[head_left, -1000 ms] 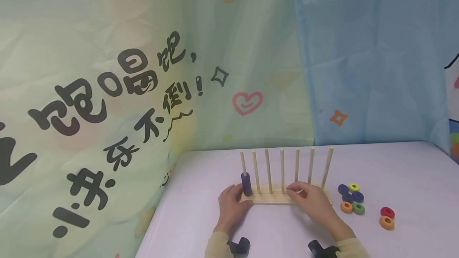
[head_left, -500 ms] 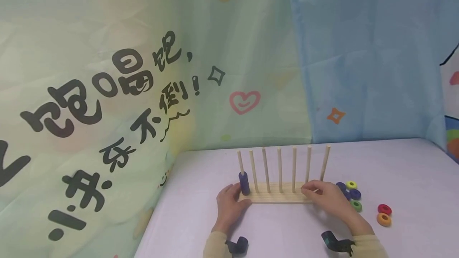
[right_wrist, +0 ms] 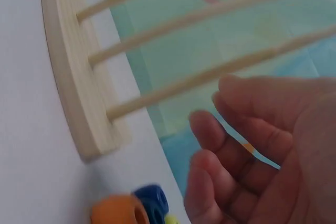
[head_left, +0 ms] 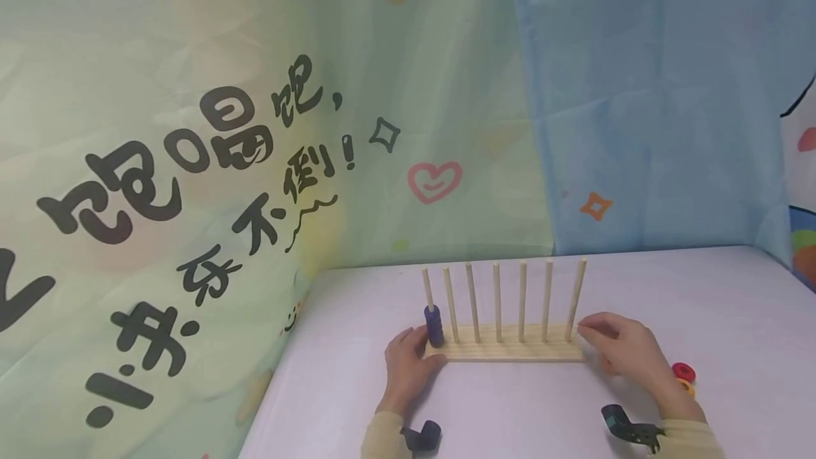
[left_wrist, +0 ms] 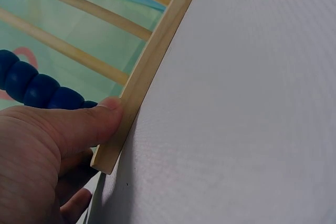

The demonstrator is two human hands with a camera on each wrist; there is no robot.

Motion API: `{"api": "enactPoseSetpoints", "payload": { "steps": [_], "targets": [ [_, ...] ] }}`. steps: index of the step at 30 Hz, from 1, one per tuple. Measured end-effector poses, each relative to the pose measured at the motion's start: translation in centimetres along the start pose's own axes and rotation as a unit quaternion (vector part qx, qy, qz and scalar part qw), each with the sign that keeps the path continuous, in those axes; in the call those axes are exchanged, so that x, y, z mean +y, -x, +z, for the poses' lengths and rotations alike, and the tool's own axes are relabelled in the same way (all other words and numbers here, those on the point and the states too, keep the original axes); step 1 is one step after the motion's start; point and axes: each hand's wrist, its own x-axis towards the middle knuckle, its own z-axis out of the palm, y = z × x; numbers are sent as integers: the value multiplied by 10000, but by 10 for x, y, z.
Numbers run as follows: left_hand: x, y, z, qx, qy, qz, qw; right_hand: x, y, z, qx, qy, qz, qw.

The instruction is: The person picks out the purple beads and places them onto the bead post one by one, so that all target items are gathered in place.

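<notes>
A wooden peg rack [head_left: 510,355] with a row of upright pegs stands on the table. Dark blue beads [head_left: 434,326] are stacked on its leftmost peg; the other pegs carry none. My left hand [head_left: 411,367] grips the left end of the base, the thumb on its front edge and fingers behind, as the left wrist view shows. Beside the rightmost peg [head_left: 576,301], my right hand [head_left: 627,349] hovers with loosely bent fingers and nothing between them. Below it, the right wrist view shows an orange bead [right_wrist: 116,211] and blue beads [right_wrist: 152,200].
A red bead [head_left: 684,372] lies right of the rack, with an orange bead partly behind my right wrist. A bit of a yellow bead [right_wrist: 171,219] shows at the lower edge of the right wrist view. Printed cloth [head_left: 433,91] hangs behind the white table [head_left: 510,416].
My right hand has moved rightward along the rack, from its middle pegs to past the last one, and now covers most of the loose beads. The left hand keeps its grip on the base.
</notes>
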Motion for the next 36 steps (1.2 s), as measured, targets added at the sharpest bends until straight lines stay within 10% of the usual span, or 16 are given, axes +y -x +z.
{"api": "enactPoseSetpoints", "payload": {
  "steps": [12,36],
  "targets": [
    [-1,-2,1,-1,-39,99,9999,24,-2,-11,1208,148,451,9915],
    [-1,-1,2,-25,-21,0,10000,62,-2,-13,1494,506,805,9842]
  ]
}}
